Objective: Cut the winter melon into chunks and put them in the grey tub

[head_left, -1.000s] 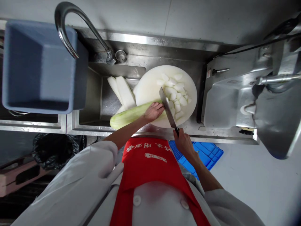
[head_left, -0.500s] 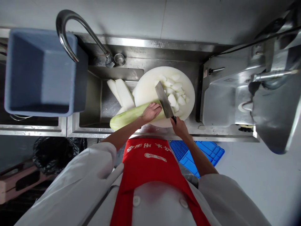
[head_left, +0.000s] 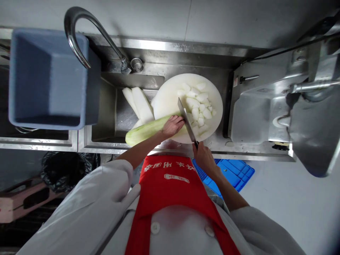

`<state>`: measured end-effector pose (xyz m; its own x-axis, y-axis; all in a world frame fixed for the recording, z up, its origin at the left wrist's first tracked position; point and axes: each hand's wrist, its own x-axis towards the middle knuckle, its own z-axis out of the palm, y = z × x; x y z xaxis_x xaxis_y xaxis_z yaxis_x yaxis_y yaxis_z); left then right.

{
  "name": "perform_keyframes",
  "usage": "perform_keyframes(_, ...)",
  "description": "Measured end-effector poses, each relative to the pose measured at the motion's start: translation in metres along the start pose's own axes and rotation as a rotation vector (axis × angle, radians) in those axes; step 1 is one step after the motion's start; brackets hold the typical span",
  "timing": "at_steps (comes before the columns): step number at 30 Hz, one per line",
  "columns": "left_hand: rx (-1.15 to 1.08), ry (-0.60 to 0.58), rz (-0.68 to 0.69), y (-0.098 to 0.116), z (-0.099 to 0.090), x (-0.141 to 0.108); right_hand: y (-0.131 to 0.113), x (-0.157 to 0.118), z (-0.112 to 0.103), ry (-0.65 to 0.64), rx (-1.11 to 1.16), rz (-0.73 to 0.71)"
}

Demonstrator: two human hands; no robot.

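My left hand [head_left: 173,126] is closed over the near end of a long pale green gourd [head_left: 143,133], pressing it down on the round white cutting board [head_left: 166,95]. In my right hand [head_left: 204,156] is the dark handle of a cleaver [head_left: 187,121]. Its blade stands almost edge-on at the gourd's cut end, close beside my left fingertips. Right of the blade, several white gourd chunks [head_left: 202,97] lie scattered on the board. Two or more peeled pale gourds [head_left: 142,105] rest at the board's left, over the sink.
The board lies partly across a steel sink [head_left: 105,106]. A grey-blue tub [head_left: 90,85] and a curved faucet [head_left: 99,30] stand to the left. At right sits a metal machine [head_left: 249,113]. Below the counter are a blue plastic crate [head_left: 233,173] and a black bin bag [head_left: 60,171].
The cleaver blade has turned from showing its flat side to nearly edge-on, and my right hand has dropped slightly toward me. My left hand stays on the gourd. The view shifted slightly.
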<state>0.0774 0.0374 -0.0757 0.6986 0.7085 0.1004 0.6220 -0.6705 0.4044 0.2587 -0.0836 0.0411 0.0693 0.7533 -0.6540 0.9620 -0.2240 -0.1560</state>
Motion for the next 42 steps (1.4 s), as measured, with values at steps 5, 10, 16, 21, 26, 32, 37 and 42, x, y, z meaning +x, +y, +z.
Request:
perform_keyframes(5,-0.001,0.003,0.013,-0.004,0.002,-0.003,-0.014,0.048,0.024,0.047,0.035,0.053)
perform_keyframes(10,0.002,0.038,0.000,-0.004,-0.001,-0.010,0.007,0.060,0.016,0.065,0.075,-0.052)
perform_keyframes(16,0.056,0.017,-0.019,-0.001,-0.002,-0.008,0.013,0.012,-0.004,0.058,0.013,-0.019)
perform_keyframes(21,0.061,-0.013,-0.021,0.002,-0.007,-0.008,0.006,-0.024,-0.008,-0.034,-0.022,-0.008)
perform_keyframes(26,0.037,-0.023,-0.026,0.000,-0.004,-0.008,-0.006,-0.002,-0.001,-0.022,-0.013,0.009)
perform_keyframes(32,-0.005,-0.089,-0.052,-0.003,-0.002,-0.010,-0.016,0.049,0.026,0.031,0.070,0.011)
perform_keyframes(37,0.111,-0.272,-0.159,-0.001,-0.014,-0.037,0.025,0.074,0.029,0.074,0.145,-0.048)
perform_keyframes(42,0.198,-0.409,-0.294,0.001,-0.024,-0.046,0.056,0.080,0.022,0.113,0.152,-0.052)
